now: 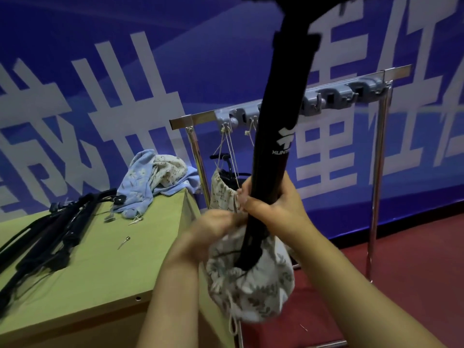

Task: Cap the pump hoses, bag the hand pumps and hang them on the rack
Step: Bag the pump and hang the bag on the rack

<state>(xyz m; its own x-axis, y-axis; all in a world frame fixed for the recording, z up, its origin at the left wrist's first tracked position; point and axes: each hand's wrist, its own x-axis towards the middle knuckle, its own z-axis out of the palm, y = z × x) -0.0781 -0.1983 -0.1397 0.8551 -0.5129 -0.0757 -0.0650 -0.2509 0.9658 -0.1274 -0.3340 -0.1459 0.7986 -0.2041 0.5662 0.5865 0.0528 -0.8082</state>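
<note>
Your right hand [272, 204] was clenched around the shaft of a black hand pump [281, 116], holding it upright, so its lower end sat inside a floral drawstring bag [247, 285]. Reason, as I read it: the tall barrel stays steady while the cloth is worked up around it. The pump's top ran out of view above.

Your left hand [213, 226], just left of the right and touching the bag's mouth, was closed on the cloth or its cord. The blur hid which. It looked like gathering the opening against the shaft. A loose cord end [232, 325] dangled below the bag.

Beyond your hands stood the rack [376, 79], its grey hook strip facing you. A second floral bag [222, 189] hung by cords from a hook [226, 126] just behind your right hand, black pump parts showing at its open mouth. The hooks to the right looked free, probably for the bag in hand.

To the left of your hands, the desk [100, 285] carried a heap of black pumps [45, 237] at its far left, spare bags [155, 177] bunched at the back corner, and small metal fittings [124, 241] lying apart, near enough to reach. Whether this pump's hose was capped, I could not tell.

Judgement: bagging underway, hanging not yet done.
</note>
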